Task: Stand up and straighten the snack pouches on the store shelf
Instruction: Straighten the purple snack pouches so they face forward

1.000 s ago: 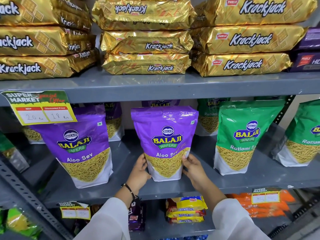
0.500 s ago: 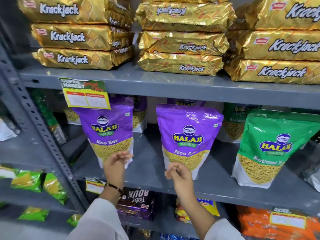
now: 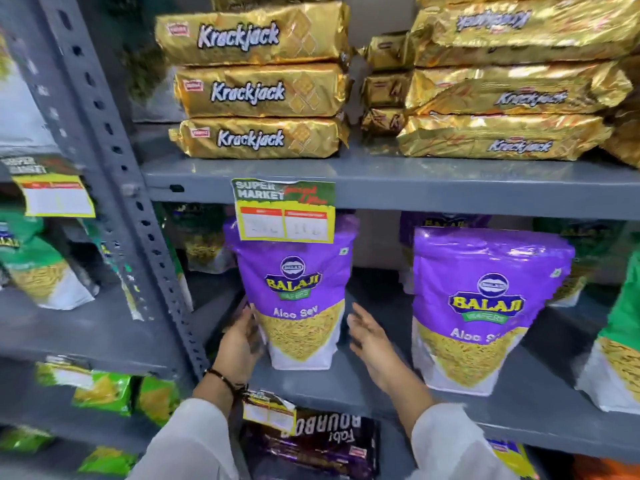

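Note:
Two purple Balaji Aloo Sev pouches stand upright on the grey middle shelf (image 3: 363,386). The left purple pouch (image 3: 298,299) is between my hands. My left hand (image 3: 240,341) presses flat against its lower left side. Just to its right my right hand (image 3: 369,336) hovers with fingers spread, a small gap from the pouch. The right purple pouch (image 3: 485,306) stands alone, untouched. A green Balaji pouch (image 3: 620,341) shows at the right edge. More pouches stand behind in the shade.
Gold Krackjack packs (image 3: 256,91) are stacked on the shelf above. A yellow price tag (image 3: 285,216) hangs over the left pouch's top. A perforated grey upright (image 3: 114,174) divides off the left bay with green pouches (image 3: 34,265). Bourbon packs (image 3: 322,441) lie below.
My hands left the right purple pouch and moved to the left one; my left hand now touches its side. The view swung left and closer.

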Demonstrator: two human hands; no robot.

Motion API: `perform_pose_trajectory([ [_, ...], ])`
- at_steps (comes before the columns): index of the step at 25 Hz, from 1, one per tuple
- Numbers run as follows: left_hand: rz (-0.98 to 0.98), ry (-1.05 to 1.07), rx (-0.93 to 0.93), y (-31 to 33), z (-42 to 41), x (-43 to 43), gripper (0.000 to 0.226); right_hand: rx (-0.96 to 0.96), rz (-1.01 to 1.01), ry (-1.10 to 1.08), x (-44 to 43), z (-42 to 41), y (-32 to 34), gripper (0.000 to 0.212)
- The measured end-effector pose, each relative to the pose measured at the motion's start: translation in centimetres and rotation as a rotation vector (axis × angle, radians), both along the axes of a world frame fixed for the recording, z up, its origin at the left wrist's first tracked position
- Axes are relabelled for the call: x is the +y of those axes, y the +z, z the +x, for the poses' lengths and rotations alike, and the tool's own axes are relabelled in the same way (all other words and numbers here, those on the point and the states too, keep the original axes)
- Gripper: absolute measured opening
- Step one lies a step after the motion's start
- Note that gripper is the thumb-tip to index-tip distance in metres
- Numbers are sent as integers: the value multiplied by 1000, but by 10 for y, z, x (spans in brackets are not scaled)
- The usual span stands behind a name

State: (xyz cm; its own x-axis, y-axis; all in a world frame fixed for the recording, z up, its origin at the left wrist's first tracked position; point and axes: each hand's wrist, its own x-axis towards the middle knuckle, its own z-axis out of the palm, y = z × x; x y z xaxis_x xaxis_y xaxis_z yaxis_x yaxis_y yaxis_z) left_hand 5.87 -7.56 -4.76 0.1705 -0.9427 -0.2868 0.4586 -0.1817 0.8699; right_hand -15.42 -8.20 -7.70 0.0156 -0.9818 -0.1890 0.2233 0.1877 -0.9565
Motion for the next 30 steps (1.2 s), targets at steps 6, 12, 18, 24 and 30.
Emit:
perform_pose_trajectory([
  [6,-1,-195,-11,-4,18,-6,35,25,-49,56,5,23,-17,21],
  [12,-11,-197,9,-7,13,0,29,-3,-90,-2,20,24,-19,23],
  [18,-17,-191,36,-2,12,8,23,-39,-108,-12,19,30,-12,25],
  [24,-18,-181,65,0,17,7,25,-61,-113,-57,19,39,-17,23],
  [30,-34,-195,64,2,15,4,27,-68,-119,-90,13,42,-18,21],
])
